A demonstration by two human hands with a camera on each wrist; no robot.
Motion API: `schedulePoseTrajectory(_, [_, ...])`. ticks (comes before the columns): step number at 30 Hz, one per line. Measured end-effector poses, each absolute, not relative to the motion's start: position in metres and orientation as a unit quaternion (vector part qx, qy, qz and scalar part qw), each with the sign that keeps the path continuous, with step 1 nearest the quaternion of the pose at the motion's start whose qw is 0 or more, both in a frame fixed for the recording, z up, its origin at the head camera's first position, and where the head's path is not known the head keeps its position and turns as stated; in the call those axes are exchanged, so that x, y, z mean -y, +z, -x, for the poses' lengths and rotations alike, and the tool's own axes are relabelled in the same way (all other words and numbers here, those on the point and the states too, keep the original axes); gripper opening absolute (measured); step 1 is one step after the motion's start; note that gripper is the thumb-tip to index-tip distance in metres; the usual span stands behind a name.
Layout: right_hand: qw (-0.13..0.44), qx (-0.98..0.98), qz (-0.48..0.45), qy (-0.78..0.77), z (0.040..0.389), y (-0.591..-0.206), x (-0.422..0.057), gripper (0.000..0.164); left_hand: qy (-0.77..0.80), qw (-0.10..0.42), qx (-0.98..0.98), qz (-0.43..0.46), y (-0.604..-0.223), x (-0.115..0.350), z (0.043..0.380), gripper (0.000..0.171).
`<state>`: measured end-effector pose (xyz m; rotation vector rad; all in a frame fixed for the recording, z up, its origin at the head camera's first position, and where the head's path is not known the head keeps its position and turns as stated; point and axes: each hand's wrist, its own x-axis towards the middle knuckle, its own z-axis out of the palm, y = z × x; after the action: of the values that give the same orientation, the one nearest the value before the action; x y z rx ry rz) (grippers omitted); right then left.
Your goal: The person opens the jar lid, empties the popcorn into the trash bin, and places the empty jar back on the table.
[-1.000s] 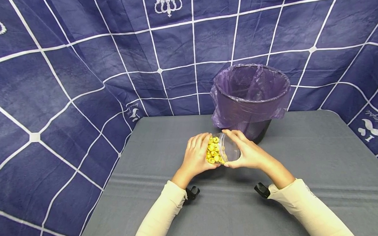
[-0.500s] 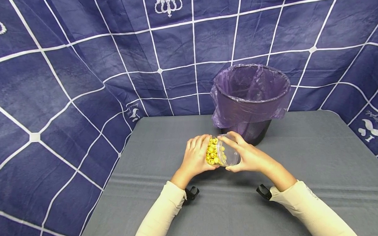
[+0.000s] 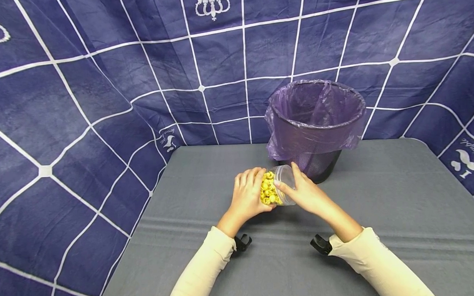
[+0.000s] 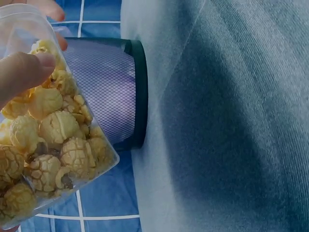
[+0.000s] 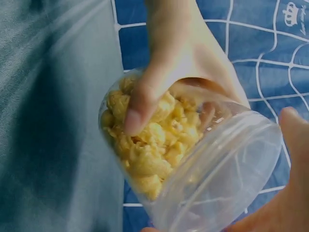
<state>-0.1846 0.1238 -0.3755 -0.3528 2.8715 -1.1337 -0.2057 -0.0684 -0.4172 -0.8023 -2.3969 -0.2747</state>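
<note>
One jar (image 3: 269, 188) is held on its side above the table (image 3: 191, 189), in front of the bin (image 3: 327, 170). The jar is clear and fitted with one clear lid (image 5: 236, 179). Its base end points to the person's left; its lid end points to the right.

Contents: popcorn (image 4: 58, 128), yellow, many pieces. The pieces overlap and an exact count cannot be made.

Hands: two. The left hand (image 3: 244, 193) grips the jar body at the base end, thumb on the near side and four fingers over the far side. The right hand (image 3: 311, 195) is at the lid end, with two digits plainly visible in the head view: one reaches across the lid, one extends along its far side. Whether the right hand is closed on the lid cannot be told.

Sleeves: two, cream, one on the left arm (image 3: 202, 264) and one on the right arm (image 3: 382, 256). Black clips: two, one at the left cuff (image 3: 243, 242) and one at the right cuff (image 3: 320, 244).

Bin: one, dark mesh, upright on the table. It carries one purple bag (image 3: 315, 138), folded outward over the rim.

Backdrop: blue cloth (image 3: 222, 57) with a white grid.
</note>
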Motion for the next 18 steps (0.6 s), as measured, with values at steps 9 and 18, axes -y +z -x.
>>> schedulePoseTrajectory(9, [0.009,-0.912,0.097,-0.399,0.185,-0.381,-0.122,0.096,-0.093,0.29,0.902,0.307,-0.418,0.069,0.204,0.103])
schedulePoseTrajectory(18, [-0.08,-0.91,0.198,-0.357,0.182,-0.392,-0.121,0.095,-0.12,0.267,0.905,0.308,-0.425,0.072,0.203,0.101])
